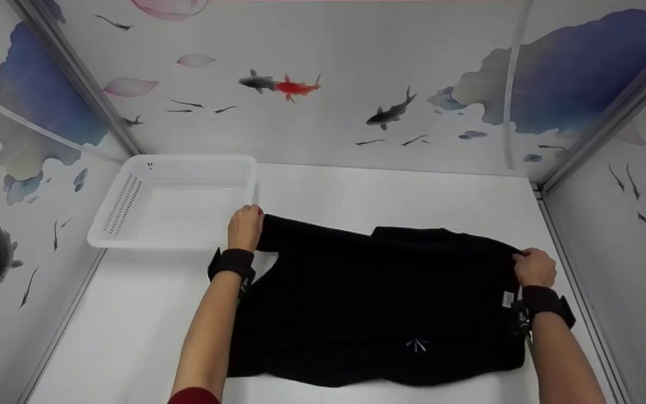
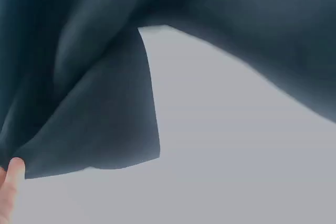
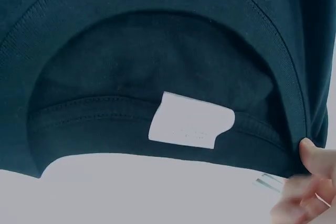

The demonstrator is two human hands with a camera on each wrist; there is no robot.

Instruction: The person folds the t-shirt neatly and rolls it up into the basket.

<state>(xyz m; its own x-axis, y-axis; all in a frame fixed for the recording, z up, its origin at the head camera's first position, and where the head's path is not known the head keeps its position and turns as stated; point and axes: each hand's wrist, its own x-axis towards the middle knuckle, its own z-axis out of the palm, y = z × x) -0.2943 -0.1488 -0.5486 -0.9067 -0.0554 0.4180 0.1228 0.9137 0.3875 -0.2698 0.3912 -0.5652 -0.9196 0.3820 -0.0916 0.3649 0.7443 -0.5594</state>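
A black T-shirt (image 1: 379,292) lies sideways across the white table, its neckline to the right and a small pale print near its front edge. My left hand (image 1: 244,227) grips the shirt's far left corner, close beside the white basket; the left wrist view shows a fingertip (image 2: 17,167) at the fabric's edge. At the far right, my right hand (image 1: 536,268) pinches the shirt by the neckline, with the thumb (image 3: 315,156) on the collar edge. A white label (image 3: 189,121) shows inside the collar.
A white perforated plastic basket (image 1: 188,159) stands at the back left of the table (image 1: 115,320). Panels with painted fish and leaves (image 1: 323,129) rise at the back and on both sides, joined by metal posts. Dark straps hold the wrist cameras.
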